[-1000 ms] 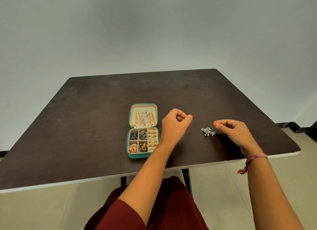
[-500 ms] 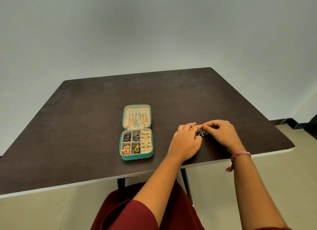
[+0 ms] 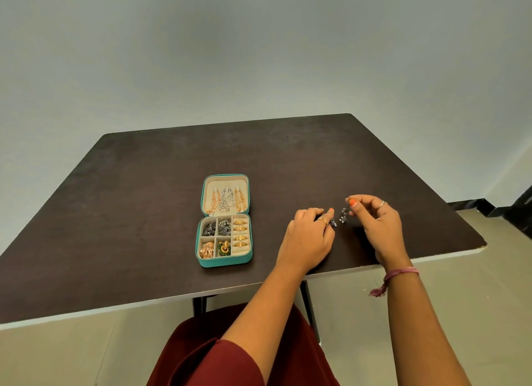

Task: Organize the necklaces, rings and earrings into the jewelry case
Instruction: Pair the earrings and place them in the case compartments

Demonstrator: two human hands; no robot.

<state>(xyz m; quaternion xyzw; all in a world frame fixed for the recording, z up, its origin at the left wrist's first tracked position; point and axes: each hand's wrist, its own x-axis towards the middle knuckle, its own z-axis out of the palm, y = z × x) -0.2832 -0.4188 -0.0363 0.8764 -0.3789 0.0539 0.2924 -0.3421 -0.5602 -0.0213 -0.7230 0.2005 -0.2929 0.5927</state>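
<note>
Jewelry already fills most of the teal case (image 3: 224,260), which lies open on the dark table (image 3: 129,213): necklaces (image 3: 226,200) hang in the lid, rings (image 3: 240,233) sit in the right column, and earrings (image 3: 216,239) lie in the four small compartments. Right of the case, the left hand (image 3: 306,240) pinches one silver earring (image 3: 333,221) and the right hand (image 3: 377,224) pinches another (image 3: 343,214), apparently the last loose pieces. Nothing lies between hands and case.
</note>
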